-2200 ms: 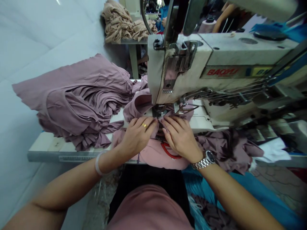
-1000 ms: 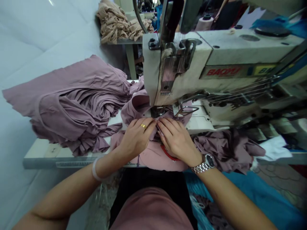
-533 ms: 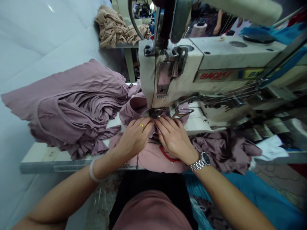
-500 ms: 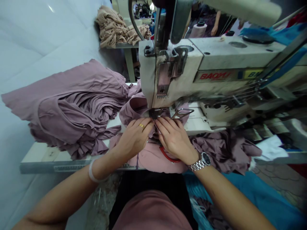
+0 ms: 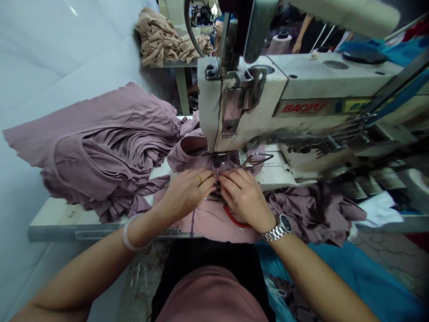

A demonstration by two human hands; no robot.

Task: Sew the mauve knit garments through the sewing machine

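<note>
Because both hands are working right at the needle area, the mauve piece (image 5: 188,154) is lying under the presser foot (image 5: 219,159), with its open loop spreading out left of the machine head (image 5: 209,107). The left hand (image 5: 189,190) and right hand (image 5: 246,197) are touching its near side, one on each side of the foot, probably so that the cloth is lying flat and straight there. The mauve stack (image 5: 100,152) is resting over the left part of the tabletop (image 5: 58,212), partly overhanging the left end, seemingly within easy reach of the left hand while leaving the needle area free. Along the front edge, the pink cloth (image 5: 217,223) is lying beneath the hands, and the red handle (image 5: 236,219) is showing beside the right hand. Toward the right end of the front edge, the bunched mauve cloth (image 5: 311,208) is drooping over, with the white cloth (image 5: 382,209) lying beside it.

Both forearms are reaching in from the near side, converging so that the fingertips are almost meeting just in front of the foot. The backs of the hands are facing up, wrists low and knuckles gently bent. On each hand the fingers are lying close together, tips pointing inward and pressing on the cloth; whether the thumbs are clamping it from below, I cannot tell, since the hands are hiding that part.
</note>
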